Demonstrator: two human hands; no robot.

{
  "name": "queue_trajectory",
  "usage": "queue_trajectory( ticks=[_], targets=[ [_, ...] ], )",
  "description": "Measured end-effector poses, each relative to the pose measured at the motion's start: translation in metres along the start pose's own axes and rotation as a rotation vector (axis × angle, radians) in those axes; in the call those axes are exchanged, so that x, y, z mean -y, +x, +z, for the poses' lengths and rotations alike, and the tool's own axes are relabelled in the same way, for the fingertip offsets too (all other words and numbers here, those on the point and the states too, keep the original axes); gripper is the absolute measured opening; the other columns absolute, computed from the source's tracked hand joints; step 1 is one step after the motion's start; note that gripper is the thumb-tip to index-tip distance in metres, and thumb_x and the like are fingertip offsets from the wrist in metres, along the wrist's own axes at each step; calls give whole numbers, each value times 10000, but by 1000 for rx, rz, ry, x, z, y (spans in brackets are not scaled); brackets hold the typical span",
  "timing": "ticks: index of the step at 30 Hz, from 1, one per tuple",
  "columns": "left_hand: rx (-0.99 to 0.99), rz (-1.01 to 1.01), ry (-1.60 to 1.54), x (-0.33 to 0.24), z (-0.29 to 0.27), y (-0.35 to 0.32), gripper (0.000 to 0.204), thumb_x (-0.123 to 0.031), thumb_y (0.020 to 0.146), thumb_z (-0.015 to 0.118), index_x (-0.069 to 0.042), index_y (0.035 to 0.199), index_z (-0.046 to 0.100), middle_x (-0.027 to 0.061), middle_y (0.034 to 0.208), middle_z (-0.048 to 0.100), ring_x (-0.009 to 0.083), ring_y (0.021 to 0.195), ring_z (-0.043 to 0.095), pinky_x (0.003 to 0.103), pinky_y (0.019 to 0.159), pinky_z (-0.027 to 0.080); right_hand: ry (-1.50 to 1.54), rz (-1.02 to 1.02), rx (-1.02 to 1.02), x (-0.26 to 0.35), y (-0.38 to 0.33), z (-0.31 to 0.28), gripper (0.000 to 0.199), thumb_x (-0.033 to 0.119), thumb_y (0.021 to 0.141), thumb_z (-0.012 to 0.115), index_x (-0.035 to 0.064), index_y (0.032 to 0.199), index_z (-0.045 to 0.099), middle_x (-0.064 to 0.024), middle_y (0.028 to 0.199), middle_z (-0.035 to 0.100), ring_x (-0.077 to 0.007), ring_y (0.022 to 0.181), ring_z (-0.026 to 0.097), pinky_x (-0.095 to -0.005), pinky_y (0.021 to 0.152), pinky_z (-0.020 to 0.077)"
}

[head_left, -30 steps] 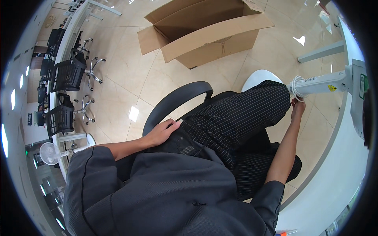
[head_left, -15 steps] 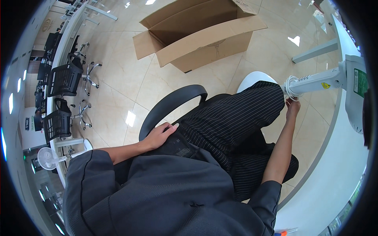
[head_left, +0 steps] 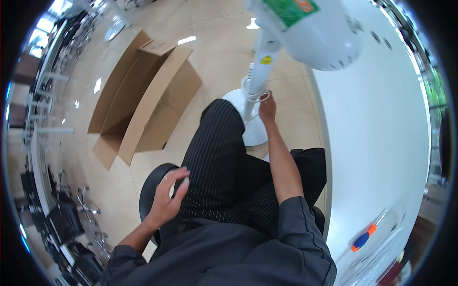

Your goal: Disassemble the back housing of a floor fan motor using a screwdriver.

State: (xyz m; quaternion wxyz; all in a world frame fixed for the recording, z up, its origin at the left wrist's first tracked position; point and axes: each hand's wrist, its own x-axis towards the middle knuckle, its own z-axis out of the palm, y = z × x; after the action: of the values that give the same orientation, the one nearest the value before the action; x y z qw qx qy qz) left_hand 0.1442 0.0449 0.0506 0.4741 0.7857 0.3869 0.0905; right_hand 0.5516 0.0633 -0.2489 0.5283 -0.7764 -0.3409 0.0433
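One white fan pole (head_left: 255, 81) rises from a round white base (head_left: 250, 126) on the tiled floor (head_left: 210, 52), just in front of the seated person's knees, and carries the white motor housing (head_left: 315, 33) at its top. Low on that pole sits a white collar with a loop of white cord (head_left: 255, 95), and the right hand (head_left: 267, 107) reaches to it: its fingers (head_left: 263, 97) are curled close around the cord and collar, though whether they pinch the cord or only press against it is too small to tell.

By my reading, the step in hand is work at that collar, fastening or freeing the cord or the ring; the next move would call for a firm pinch and a steadying grip on the pole, since the fan stands free.

Nearer than the pole, the left hand (head_left: 169, 200) rests loosely spread and empty on the striped trousers (head_left: 219, 162), beside the black chair edge (head_left: 148, 190). Left of the pole lies an open cardboard box (head_left: 143, 105). Right of the pole runs a white table (head_left: 377, 143), with an orange and blue screwdriver (head_left: 363, 238) at its near end.
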Motion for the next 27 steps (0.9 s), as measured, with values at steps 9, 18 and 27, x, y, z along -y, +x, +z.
queue_trajectory(
  ticks=[9, 18, 27],
  targets=[
    [-209, 426, -71, -61, 70, 280, 770, -247, 782, 905, 43, 1382, 518, 179, 1348, 616, 238, 1262, 596, 381, 1058, 472, 162, 254, 141, 15, 0, -5, 334, 347, 1094, 374, 67, 1177, 535, -278, 1023, 676, -500, 1040, 633, -547, 855, 487],
    [-164, 551, -434, -94, 133, 351, 440, -167, 711, 933, 21, 1046, 719, 97, 974, 761, 186, 873, 733, 330, 802, 587, 318, 270, 104, -26, 12, 2, 330, 308, 1062, 495, 12, 1023, 635, -102, 862, 698, -239, 816, 656, -395, 779, 512],
    [18, 644, -259, -68, 106, 373, 513, -50, 763, 867, 16, 1219, 641, 123, 1126, 719, 198, 1017, 698, 347, 916, 573, 245, 316, 116, 13, 3, 2, 215, 170, 1025, 531, -13, 1069, 636, -264, 952, 700, -447, 934, 686, -483, 795, 520]
  ],
)
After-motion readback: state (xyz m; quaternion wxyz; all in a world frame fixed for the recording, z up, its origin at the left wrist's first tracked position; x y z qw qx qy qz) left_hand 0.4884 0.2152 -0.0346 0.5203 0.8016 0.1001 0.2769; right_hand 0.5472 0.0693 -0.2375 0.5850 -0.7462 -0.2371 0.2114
